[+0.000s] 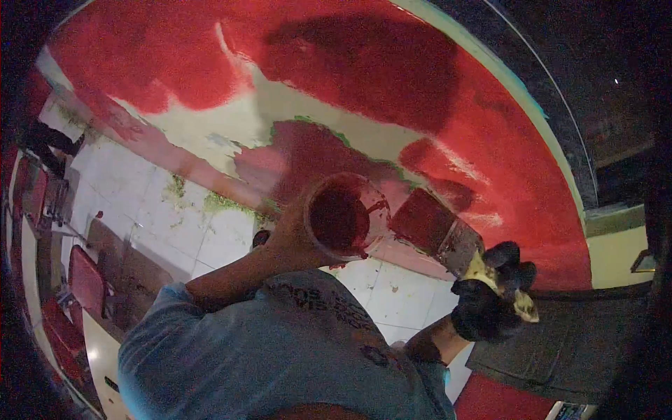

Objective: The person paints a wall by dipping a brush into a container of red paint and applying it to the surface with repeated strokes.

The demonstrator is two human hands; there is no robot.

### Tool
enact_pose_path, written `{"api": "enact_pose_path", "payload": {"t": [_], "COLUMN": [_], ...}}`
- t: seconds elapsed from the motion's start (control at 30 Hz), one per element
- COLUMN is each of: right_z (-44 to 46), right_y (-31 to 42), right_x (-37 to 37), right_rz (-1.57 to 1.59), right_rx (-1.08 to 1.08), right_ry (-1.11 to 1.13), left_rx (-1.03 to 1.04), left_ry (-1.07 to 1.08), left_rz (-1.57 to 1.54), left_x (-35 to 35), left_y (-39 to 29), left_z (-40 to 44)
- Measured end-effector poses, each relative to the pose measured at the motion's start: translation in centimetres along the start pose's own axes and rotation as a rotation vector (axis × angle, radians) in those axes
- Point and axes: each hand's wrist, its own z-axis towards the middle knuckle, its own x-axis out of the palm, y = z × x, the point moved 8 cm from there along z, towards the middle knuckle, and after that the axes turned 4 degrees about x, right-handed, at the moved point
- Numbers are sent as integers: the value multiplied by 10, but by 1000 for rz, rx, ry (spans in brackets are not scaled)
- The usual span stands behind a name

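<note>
In the middle of the view, my left hand (292, 234) is wrapped round a clear round container (338, 215) with dark red paint inside. Red paint streaks its rim and side. My right hand (490, 301), in a black glove, grips the pale handle of a wide paint brush (458, 245). The bristles are coated dark red and lie just right of the container, in front of the wall (336, 112). That wall is partly bright red, with cream patches and a duller red area between them.
White floor tiles (133, 182) with greenish debris run below the wall. Red chairs (87, 280) stand at the left, near a pale table edge (103, 357). A dark padded piece of furniture (546, 350) is at the lower right.
</note>
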Motion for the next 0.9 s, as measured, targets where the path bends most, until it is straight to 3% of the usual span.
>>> {"api": "enact_pose_path", "payload": {"t": [0.2, 0.27, 0.6, 0.67, 0.77, 0.9], "right_z": [36, 45, 109, 127, 150, 141], "right_y": [-18, -23, -33, -34, -38, -17], "right_x": [-12, -8, -111, -139, -165, -177], "right_rz": [597, 799, 1835, 2028, 2307, 2183], "right_rx": [1, -12, -251, -281, -308, -303], "right_ry": [-13, -13, 78, 118, 185, 206], "left_rx": [3, 83, 16, 119, 99, 24], "left_ry": [-26, -82, -57, -113, -111, -153], "left_rz": [52, -105, -4, 136, 125, -27], "left_x": [-15, -20, -37, -45, -49, -52], "left_y": [-2, -9, -5, -8, -2, 17], "left_z": [0, 0, -12, -15, -15, -19]}}
